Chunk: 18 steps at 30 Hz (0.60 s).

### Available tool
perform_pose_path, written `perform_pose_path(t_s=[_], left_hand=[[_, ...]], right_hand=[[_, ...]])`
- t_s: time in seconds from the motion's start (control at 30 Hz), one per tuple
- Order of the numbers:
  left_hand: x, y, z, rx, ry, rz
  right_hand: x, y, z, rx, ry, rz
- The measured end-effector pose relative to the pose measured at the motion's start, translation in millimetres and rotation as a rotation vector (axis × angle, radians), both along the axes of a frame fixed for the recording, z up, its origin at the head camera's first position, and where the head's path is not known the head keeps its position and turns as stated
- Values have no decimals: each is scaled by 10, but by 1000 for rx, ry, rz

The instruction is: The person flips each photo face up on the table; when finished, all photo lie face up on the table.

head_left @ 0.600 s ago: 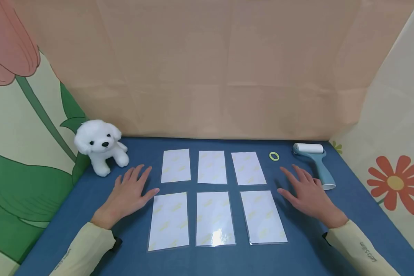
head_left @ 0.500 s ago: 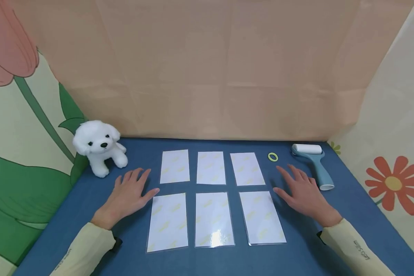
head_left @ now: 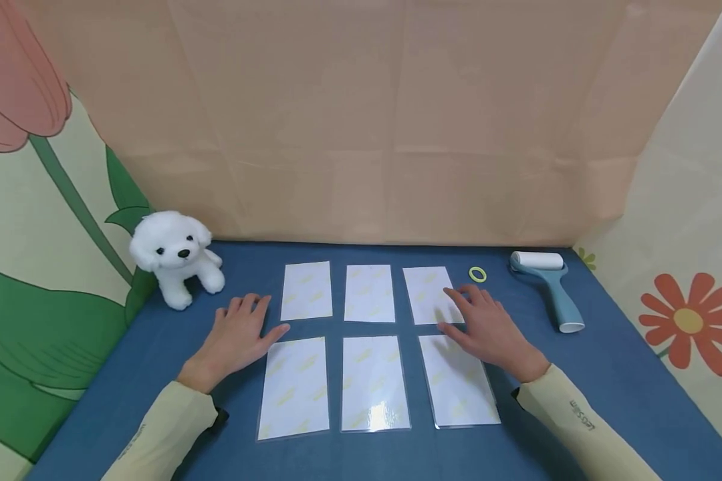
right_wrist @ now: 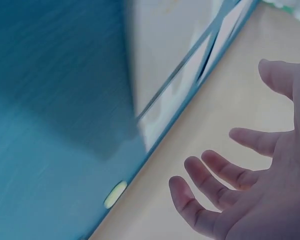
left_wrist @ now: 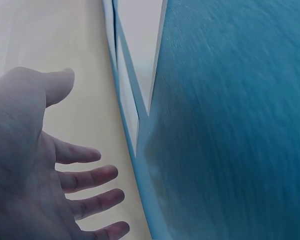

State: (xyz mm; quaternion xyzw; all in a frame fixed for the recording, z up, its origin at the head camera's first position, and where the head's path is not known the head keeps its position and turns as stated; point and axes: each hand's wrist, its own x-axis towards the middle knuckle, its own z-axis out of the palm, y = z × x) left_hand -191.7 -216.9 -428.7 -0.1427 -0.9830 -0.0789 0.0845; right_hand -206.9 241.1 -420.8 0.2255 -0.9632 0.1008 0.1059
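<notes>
White rectangular cards with faint yellow marks lie in two rows on the blue table. My left hand (head_left: 231,344) hovers just left of the near-left card (head_left: 295,394), thumb over its top corner in the head view. In the left wrist view the left hand (left_wrist: 30,165) shows spread fingers and a bare palm. Over the right column is my right hand (head_left: 490,334), overlapping the far-right card (head_left: 424,294) and the near-right card (head_left: 457,394), its shadow falling on them. The right wrist view has that right hand (right_wrist: 270,185) with loosely bent fingers, holding nothing.
At the back left sits a white plush dog (head_left: 177,257). A yellow-green ring (head_left: 477,274) lies beyond the right hand, and a blue-handled roller (head_left: 553,284) rests at the back right. A brown paper sheet (head_left: 361,133) hangs behind the blue table (head_left: 385,457).
My right hand has moved left, from beside the roller to over the right column of cards. The left hand has shifted slightly right. The cards have stayed in place.
</notes>
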Motion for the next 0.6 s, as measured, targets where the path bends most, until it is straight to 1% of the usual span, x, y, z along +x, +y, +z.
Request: perform_pose_path(t_s=[0.17, 0.33, 0.47, 0.6], left_hand=[[-51, 35, -42, -5, -14, 2], [-101, 86, -66, -9, -27, 10], [-141, 131, -63, 5, -35, 20], [-182, 153, -85, 7, -50, 34]], right_hand=[[-81, -217, -19, -7, 18, 53], [-158, -434, -49, -18, 13, 85], [-213, -621, -38, -13, 0, 103], [-241, -821, -12, 12, -5, 137]])
